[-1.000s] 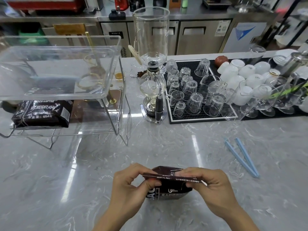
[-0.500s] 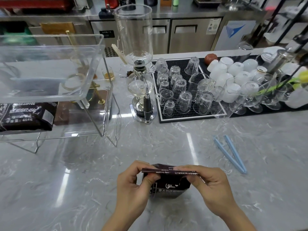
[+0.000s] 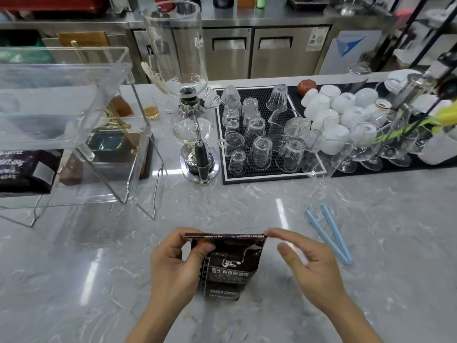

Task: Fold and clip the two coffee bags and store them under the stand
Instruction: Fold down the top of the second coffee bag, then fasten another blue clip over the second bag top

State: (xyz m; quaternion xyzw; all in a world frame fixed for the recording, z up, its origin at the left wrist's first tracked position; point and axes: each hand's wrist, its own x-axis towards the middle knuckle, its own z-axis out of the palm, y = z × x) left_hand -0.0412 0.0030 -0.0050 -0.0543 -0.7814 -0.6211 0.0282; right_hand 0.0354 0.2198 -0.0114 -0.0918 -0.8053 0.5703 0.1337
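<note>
A dark coffee bag (image 3: pixel 230 266) stands on the marble counter right in front of me, its top folded into a flat strip. My left hand (image 3: pixel 173 263) pinches the strip's left end between thumb and fingers. My right hand (image 3: pixel 309 261) only touches the strip's right corner with a fingertip; its thumb is off the bag. A blue clip (image 3: pixel 329 233) lies open on the counter to the right of the bag. A second coffee bag (image 3: pixel 24 169) lies under the clear acrylic stand (image 3: pixel 138 149) at the far left.
A glass siphon brewer (image 3: pixel 195 134) stands behind the bag. To its right, a black mat (image 3: pixel 262 178) holds several upturned glasses, with white cups (image 3: pixel 346 107) and stemmed glasses beyond. Steel cabinets run along the back.
The bag has been set more upright and its front label now shows. My right thumb has come off the folded top. The view has shifted right.
</note>
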